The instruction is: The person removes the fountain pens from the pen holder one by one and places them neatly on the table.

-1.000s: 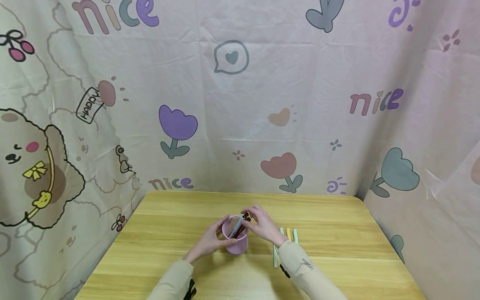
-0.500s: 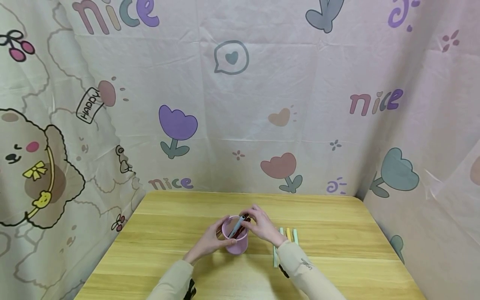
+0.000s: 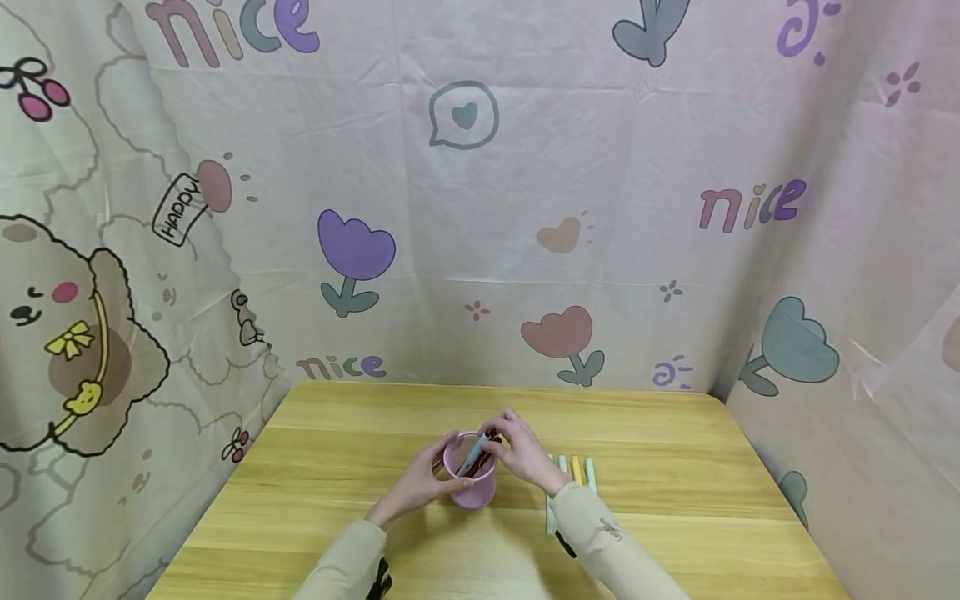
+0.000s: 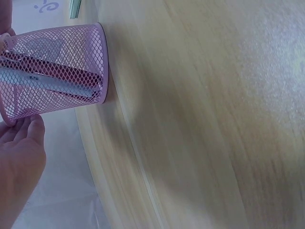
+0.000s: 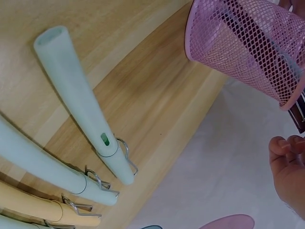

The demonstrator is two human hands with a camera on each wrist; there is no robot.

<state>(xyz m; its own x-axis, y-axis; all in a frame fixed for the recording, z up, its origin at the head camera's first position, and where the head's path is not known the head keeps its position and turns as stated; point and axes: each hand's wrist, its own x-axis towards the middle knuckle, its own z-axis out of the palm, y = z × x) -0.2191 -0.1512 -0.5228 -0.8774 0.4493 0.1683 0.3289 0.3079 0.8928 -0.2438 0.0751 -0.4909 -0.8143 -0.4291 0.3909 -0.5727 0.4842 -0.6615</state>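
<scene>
My left hand (image 3: 416, 485) grips the pink mesh pen cup (image 3: 474, 496) round its side near the rim, thumb in front and fingers behind. The cup stands on the wooden table. A light blue pen (image 3: 472, 455) and dark brown pens lean together inside it, and their shafts show through the mesh in the left wrist view. The fingers of my right hand (image 3: 527, 457) close round the pen tops at the cup's right rim. In the right wrist view a dark pen (image 5: 299, 114) pokes out past the rim, right above the curled fingers (image 5: 286, 148).
To the right of the cup, partly under my right forearm, lie several pens with metal clips: a pale green pen (image 5: 78, 90), a second pale green pen (image 5: 40, 155), a yellow pen (image 5: 31, 201) and more green. A printed curtain (image 3: 480, 208) hangs behind the table.
My right hand has shifted very slightly left and down at the pen tops, its forearm with it. The left hand and the cup stay put.
</scene>
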